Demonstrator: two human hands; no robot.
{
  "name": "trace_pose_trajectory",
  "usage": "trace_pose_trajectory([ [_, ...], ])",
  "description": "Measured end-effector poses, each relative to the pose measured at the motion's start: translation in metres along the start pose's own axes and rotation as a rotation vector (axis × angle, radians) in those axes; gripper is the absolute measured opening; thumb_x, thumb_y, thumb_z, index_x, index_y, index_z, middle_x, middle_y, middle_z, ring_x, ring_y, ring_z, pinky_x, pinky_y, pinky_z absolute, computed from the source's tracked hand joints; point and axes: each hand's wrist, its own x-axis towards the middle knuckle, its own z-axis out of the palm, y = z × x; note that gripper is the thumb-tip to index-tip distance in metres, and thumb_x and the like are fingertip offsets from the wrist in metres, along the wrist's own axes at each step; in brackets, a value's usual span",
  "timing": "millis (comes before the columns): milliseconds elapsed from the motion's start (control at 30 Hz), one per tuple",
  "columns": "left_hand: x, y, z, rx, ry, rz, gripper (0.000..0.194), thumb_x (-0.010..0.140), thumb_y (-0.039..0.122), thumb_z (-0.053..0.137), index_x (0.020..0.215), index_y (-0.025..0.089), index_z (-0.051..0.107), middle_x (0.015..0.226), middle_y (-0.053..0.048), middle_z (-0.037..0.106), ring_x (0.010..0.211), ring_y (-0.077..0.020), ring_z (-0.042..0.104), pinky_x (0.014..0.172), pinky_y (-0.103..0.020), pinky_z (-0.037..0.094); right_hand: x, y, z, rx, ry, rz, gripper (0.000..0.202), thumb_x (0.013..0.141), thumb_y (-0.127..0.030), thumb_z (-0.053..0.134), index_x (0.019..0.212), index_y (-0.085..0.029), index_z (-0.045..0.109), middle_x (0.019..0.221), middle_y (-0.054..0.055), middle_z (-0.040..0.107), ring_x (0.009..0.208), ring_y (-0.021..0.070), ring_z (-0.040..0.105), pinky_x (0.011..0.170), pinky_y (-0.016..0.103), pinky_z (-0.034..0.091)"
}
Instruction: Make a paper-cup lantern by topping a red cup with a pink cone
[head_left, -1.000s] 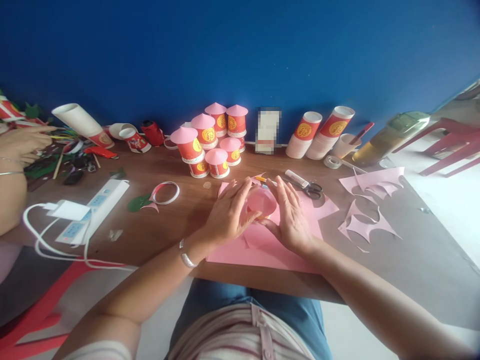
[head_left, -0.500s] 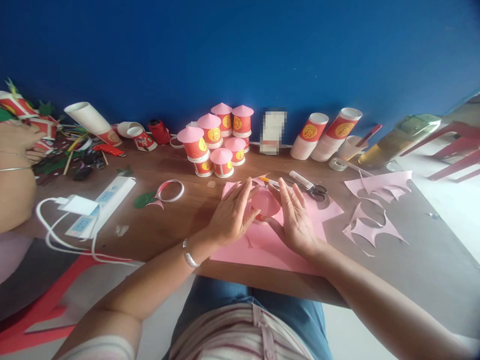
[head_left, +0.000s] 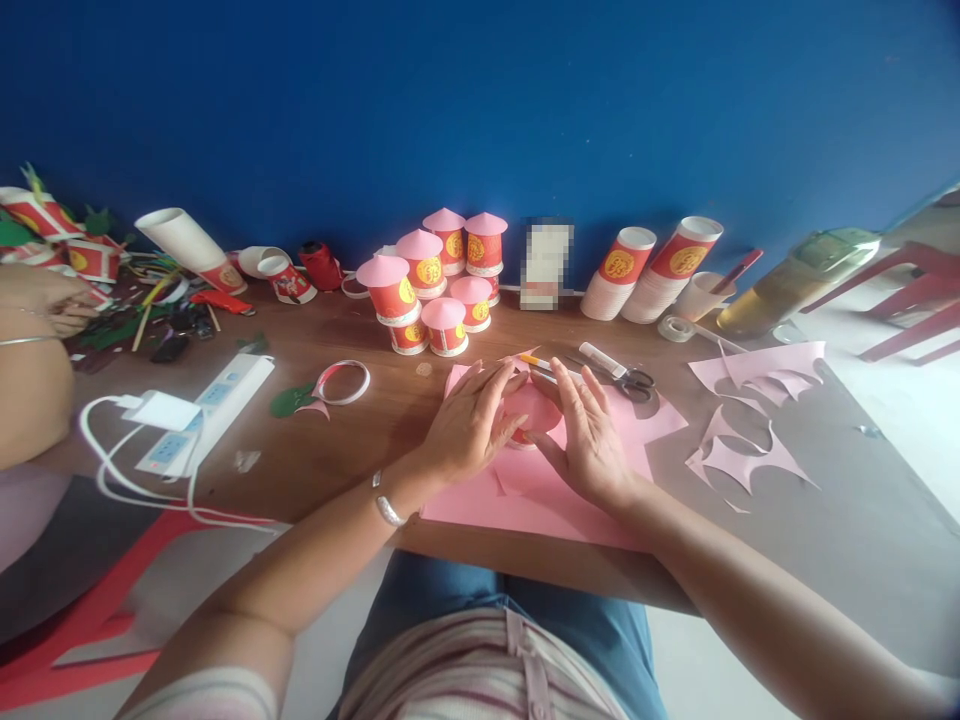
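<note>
A pink paper cone (head_left: 532, 405) tops a red paper cup (head_left: 521, 436) on a large pink sheet (head_left: 540, 510), straight in front of me. My left hand (head_left: 474, 420) lies against the cone's left side, fingers stretched and thumb low at its front. From the right, my right hand (head_left: 589, 430) flanks the same cone, its fingers straight and apart. Neither hand wraps round the cup, and the palms hide part of the cone's edges. Just behind the hands lie scissors (head_left: 637, 382), a glue stick (head_left: 601, 360) and a yellow-and-white pen or knife (head_left: 534, 361).
Several finished cups with pink cone roofs (head_left: 444, 314) stand behind. Stacked paper cups (head_left: 619, 275), tape (head_left: 676, 328) and a bottle (head_left: 795, 280) are at back right. Pink offcuts (head_left: 750, 455) lie right. A power strip (head_left: 214, 410) and another person's arm (head_left: 34, 360) are left.
My hands stay around the cone with only a slight shift of the fingers. At the far left, the other person's hand has moved a little.
</note>
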Motion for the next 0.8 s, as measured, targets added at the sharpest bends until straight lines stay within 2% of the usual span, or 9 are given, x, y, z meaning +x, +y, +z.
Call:
trace_pose_trajectory([
  [200,0.000,-0.003,0.001,-0.006,-0.003,-0.018,0.063,0.110,0.033,0.048,0.165,0.019,0.024,0.146,-0.016,0.069,0.148,-0.0286,0.057,0.128,-0.058,0.040,-0.001,0.004,0.002,-0.006,0.017,0.015,0.089,0.108,-0.048,0.054,0.173,-0.019,0.001,0.152,0.020,0.064,0.136,0.0357,0.066,0.126,0.069,0.038],
  [400,-0.001,-0.007,0.004,-0.023,0.012,0.002,0.069,0.109,0.033,0.051,0.168,0.024,0.017,0.151,-0.014,0.066,0.153,-0.0278,0.051,0.131,-0.057,0.034,-0.001,0.005,0.002,-0.039,0.019,0.003,0.088,0.109,-0.052,0.050,0.173,-0.014,0.003,0.154,0.023,0.061,0.139,0.0369,0.064,0.124,0.067,0.040],
  [533,-0.008,-0.023,0.009,-0.246,-0.040,-0.083,0.076,0.107,0.046,0.056,0.169,0.025,0.017,0.162,-0.020,0.054,0.155,-0.0314,0.048,0.127,-0.057,0.040,-0.003,0.009,0.000,0.004,0.009,0.028,0.084,0.110,-0.052,0.046,0.173,-0.016,0.005,0.147,0.020,0.067,0.139,0.0361,0.063,0.125,0.066,0.040],
  [667,-0.014,-0.037,0.014,-0.568,-0.145,-0.195,0.096,0.094,0.060,0.072,0.169,0.031,0.021,0.166,-0.021,0.047,0.155,-0.0378,0.047,0.123,-0.059,0.045,-0.007,0.021,0.000,0.089,0.064,0.212,0.066,0.112,-0.048,0.041,0.168,-0.019,0.023,0.147,0.020,0.067,0.141,0.0350,0.062,0.116,0.061,0.051],
  [733,-0.011,-0.035,0.017,-0.606,-0.185,-0.202,0.106,0.082,0.061,0.083,0.168,0.032,0.028,0.165,-0.020,0.049,0.152,-0.0410,0.050,0.122,-0.061,0.046,-0.008,0.028,0.002,0.149,0.068,0.344,0.057,0.113,-0.043,0.039,0.165,-0.021,0.030,0.140,0.018,0.072,0.136,0.0319,0.066,0.111,0.056,0.055],
  [800,-0.004,-0.027,0.019,-0.587,-0.181,-0.231,0.108,0.073,0.059,0.091,0.163,0.028,0.039,0.159,-0.020,0.056,0.145,-0.0434,0.057,0.119,-0.062,0.049,-0.008,0.035,0.004,0.179,0.065,0.436,0.052,0.112,-0.041,0.038,0.161,-0.021,0.036,0.132,0.015,0.076,0.129,0.0299,0.070,0.109,0.054,0.056],
])
